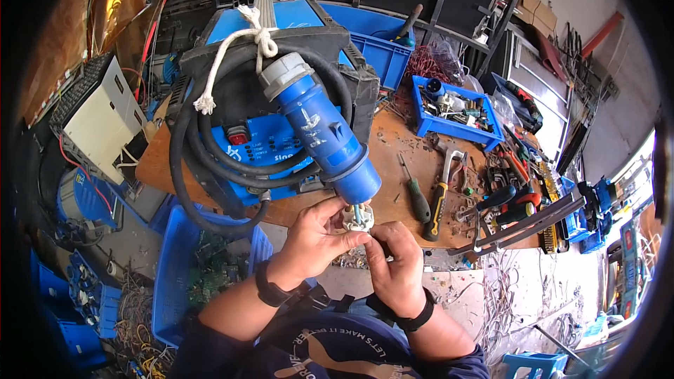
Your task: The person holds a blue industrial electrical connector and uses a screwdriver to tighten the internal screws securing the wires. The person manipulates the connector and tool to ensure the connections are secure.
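While tools crowd the table right of us, we work just off its near edge, little free room. Our left hand and right hand both pinch the white insert, wires running up into the blue plug housing, tilted, grey-capped.

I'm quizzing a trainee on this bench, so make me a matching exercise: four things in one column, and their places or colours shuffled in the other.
Things:
1. white insert
2. blue plug housing
3. green-handled screwdriver
4. white rope

Descriptions:
A. knotted on top of the black cable coil
B. lying on the wooden bench, right of the plug
C. pinched between left hand and right hand
D. large cylinder with a grey cap

Pairs: 1-C, 2-D, 3-B, 4-A
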### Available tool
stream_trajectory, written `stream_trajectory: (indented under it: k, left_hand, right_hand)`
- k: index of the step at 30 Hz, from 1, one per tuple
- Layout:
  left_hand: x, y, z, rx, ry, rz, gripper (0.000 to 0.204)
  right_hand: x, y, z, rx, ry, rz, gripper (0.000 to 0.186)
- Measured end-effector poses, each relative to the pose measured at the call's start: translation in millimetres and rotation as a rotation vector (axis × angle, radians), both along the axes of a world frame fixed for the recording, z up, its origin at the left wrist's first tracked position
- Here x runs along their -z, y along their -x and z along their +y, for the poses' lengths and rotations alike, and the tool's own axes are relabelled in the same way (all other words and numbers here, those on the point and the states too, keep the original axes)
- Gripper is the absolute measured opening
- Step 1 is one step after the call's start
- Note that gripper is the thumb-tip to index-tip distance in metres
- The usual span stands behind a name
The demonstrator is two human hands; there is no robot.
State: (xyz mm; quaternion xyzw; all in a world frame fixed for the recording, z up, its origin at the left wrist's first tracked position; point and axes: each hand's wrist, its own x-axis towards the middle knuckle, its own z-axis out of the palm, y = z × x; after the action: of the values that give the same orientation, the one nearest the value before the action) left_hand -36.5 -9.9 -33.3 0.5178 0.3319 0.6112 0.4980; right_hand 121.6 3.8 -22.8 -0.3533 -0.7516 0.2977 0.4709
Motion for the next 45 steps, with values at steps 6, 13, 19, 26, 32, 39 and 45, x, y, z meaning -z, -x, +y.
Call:
stream_trajectory:
  k: [6, 13, 19, 26, 32, 39, 45]
  left_hand:
    - [-0.7, -5.3, -5.0, -0.015, -0.02, -0.043, 0.051]
    - [-7.1, -8.9, -8.8, -0.019, 0.021, -0.013, 0.047]
    - [-12.2, -8.5, -15.8, -0.063, 0.07, 0.045, 0.049]
    - [-13.4, -12.1, -14.3, -0.068, 0.077, 0.016, 0.049]
    - [-13.9, -14.1, -18.2, -0.087, 0.104, -0.034, 0.05]
    - [-10.2, -12.9, -14.2, -0.026, 0.059, -0.03, 0.049]
    - [-8.3, -17.1, -11.9, -0.002, 0.061, -0.141, 0.049]
  right_hand:
    - [-8.7, -3.9, -2.2, 0.006, 0.059, 0.048, 0.009]
    - [-4.8, -9.4, 2.7, -0.156, 0.47, 0.201, 0.012]
    - [0.3, -6.1, -2.0, -0.134, 0.263, 0.191, 0.013]
    - [-9.0, -10.9, -1.8, -0.119, 0.118, 0.039, 0.014]
    - [-12.6, -14.6, -2.3, -0.178, 0.093, 0.087, 0.009]
    - [-13.1, -13.4, -3.9, -0.117, 0.114, 0.122, 0.013]
    - [-2.3, -12.7, 4.2, -0.216, 0.378, 0.248, 0.013]
